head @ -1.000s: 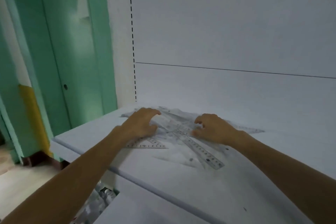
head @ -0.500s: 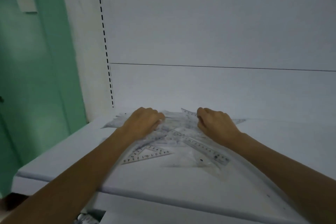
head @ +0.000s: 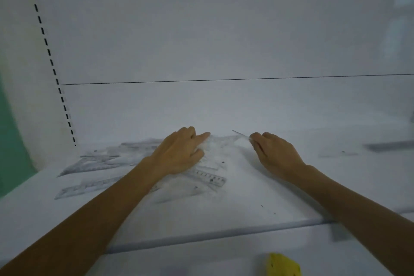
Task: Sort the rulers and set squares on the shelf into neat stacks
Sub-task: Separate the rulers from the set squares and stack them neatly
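A loose pile of clear plastic rulers and set squares (head: 107, 160) lies spread over the white shelf (head: 224, 226), mostly to the left and middle. My left hand (head: 179, 154) rests on the pile with fingers loosely bent, pressing the pieces down. One straight ruler (head: 210, 178) pokes out from under that hand toward the right. My right hand (head: 275, 153) pinches the edge of a thin clear piece (head: 240, 135), tilted up off the shelf; blur hides whether it is a ruler or a set square.
The white back wall (head: 224, 40) rises just behind the pile, with a slotted upright (head: 48, 51) at the left. Another flat clear piece (head: 336, 153) lies on the shelf at the right. A yellow object (head: 282, 265) shows below the shelf's front edge.
The view has swung right and the pile now sits left of centre. My right hand has lifted a thin clear piece by its edge and moved a little right; my left hand stays on the pile.
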Demonstrator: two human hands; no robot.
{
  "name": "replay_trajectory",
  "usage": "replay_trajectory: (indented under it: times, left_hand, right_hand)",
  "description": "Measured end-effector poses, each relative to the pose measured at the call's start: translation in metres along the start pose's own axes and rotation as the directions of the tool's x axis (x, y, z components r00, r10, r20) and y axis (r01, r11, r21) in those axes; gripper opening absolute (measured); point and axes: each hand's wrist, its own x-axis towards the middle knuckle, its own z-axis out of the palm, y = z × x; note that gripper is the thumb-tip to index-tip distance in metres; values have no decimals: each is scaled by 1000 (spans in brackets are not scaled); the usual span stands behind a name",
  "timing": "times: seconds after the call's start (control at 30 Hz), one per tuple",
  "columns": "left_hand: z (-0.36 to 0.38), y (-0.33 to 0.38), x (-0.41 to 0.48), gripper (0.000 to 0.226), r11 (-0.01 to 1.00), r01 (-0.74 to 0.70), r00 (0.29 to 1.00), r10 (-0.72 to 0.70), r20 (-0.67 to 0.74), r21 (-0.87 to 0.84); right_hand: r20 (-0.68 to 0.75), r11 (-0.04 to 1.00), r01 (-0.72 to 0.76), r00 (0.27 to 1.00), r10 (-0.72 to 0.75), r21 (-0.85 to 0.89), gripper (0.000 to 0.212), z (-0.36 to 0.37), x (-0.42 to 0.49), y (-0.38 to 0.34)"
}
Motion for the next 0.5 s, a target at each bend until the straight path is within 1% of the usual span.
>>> replay_trajectory:
  times: [0.1,0.23,0.37,0.5]
  left_hand:
    - [9,40,32,51,992,-86,996,87,12,-95]
    - [23,106,73,44,959,-169,986,166,-31,-230]
    - [32,187,114,41,930,-228,973,229,-31,-289]
    - [45,272,148,43,914,-280,955,297,13,-294]
  right_hand:
    - [-8,992,-128,992,128,1,31,-20,-27,41]
    - [-48,961,-275,961,274,-20,29,-51,-71,103]
    - [-40,916,-396,918,394,-68,31,-90,-121,168]
    - [-51,883,-456,890,453,-109,38,-135,-175,231]
